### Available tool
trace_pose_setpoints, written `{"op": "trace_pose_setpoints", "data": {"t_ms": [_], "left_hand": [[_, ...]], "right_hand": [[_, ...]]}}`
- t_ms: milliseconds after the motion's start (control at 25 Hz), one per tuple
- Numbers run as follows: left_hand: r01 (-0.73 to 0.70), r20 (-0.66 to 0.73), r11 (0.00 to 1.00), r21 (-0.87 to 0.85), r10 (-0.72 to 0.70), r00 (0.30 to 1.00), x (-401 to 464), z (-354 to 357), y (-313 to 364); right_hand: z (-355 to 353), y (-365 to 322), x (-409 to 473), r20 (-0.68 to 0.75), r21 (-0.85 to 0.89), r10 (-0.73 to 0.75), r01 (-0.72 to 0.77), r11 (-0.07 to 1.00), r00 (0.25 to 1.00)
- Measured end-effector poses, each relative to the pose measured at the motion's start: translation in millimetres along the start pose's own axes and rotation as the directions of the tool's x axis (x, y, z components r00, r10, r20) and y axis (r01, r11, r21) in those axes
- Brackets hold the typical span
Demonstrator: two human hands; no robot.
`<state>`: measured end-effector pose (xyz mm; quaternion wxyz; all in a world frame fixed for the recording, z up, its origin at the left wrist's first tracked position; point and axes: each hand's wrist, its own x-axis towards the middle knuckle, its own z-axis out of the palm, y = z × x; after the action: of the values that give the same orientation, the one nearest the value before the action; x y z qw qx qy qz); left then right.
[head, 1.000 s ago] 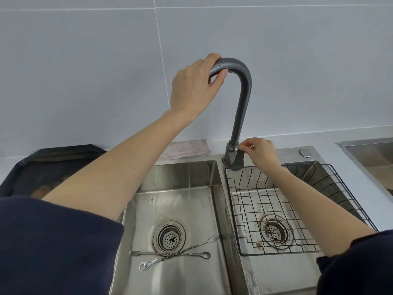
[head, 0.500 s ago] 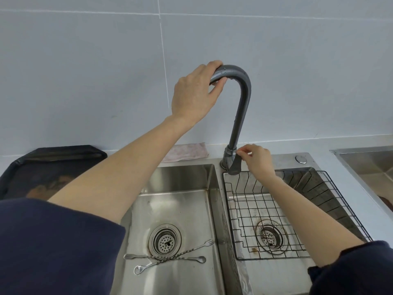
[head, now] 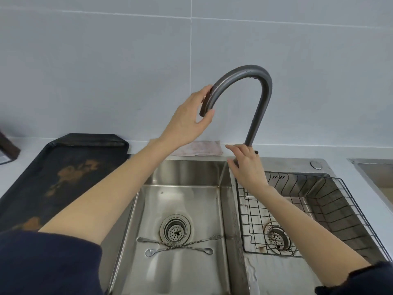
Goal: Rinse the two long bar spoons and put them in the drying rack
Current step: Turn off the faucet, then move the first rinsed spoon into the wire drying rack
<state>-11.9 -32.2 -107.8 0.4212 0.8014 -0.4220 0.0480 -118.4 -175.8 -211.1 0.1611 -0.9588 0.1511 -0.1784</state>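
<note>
Two long bar spoons (head: 176, 245) with twisted stems lie crossed on the floor of the left sink basin (head: 180, 201), just in front of its drain. High above them my left hand (head: 189, 120) grips the spout end of the grey gooseneck faucet (head: 258, 99). My right hand (head: 246, 167) is closed around the faucet's base, where the handle sits hidden under my fingers. A black wire drying rack (head: 331, 211) fills the right basin. No water stream is visible.
A dark tray (head: 63, 171) with brown stains lies on the counter left of the sink. A pinkish cloth (head: 200, 150) sits behind the left basin. Another steel basin edge (head: 376, 173) shows at the far right. The tiled wall stands close behind the faucet.
The faucet spout has swung left over the left basin with my left hand on it. My right hand has stayed at the faucet's base. The spoons have not moved.
</note>
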Motion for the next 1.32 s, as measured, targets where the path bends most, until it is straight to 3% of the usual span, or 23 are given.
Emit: {"op": "trace_pose_setpoints", "data": {"t_ms": [320, 760, 880, 1080, 1160, 1320], "left_hand": [[0.217, 0.192, 0.968, 0.126, -0.239, 0.952, -87.2, 24.4, -75.3], [0.473, 0.514, 0.846, 0.245, -0.527, 0.677, -186.6, 86.5, -165.2], [0.481, 0.568, 0.817, 0.319, -0.571, 0.593, -205.4, 102.5, -184.5], [0.476, 0.64, 0.743, 0.471, -0.658, 0.396, -235.7, 121.9, -204.8], [0.436, 0.638, 0.732, 0.524, -0.676, 0.368, -243.8, 125.1, -208.1], [0.426, 0.614, 0.724, 0.543, -0.688, 0.387, -250.8, 128.8, -210.1]], "right_hand": [[70.3, -15.5, -47.7, 0.334, -0.025, 0.065, -0.06, 0.998, 0.94], [151.3, -10.8, -83.1, 0.657, -0.108, 0.155, -0.111, 0.988, 0.738], [170.5, -9.8, -94.9, 0.739, -0.126, 0.167, -0.109, 0.986, 0.653], [197.0, -11.8, -118.2, 0.803, -0.153, 0.186, -0.106, 0.983, 0.567], [205.1, -12.5, -126.0, 0.814, -0.155, 0.186, -0.103, 0.983, 0.551], [214.1, -13.5, -134.0, 0.803, -0.166, 0.202, -0.115, 0.979, 0.56]]}}
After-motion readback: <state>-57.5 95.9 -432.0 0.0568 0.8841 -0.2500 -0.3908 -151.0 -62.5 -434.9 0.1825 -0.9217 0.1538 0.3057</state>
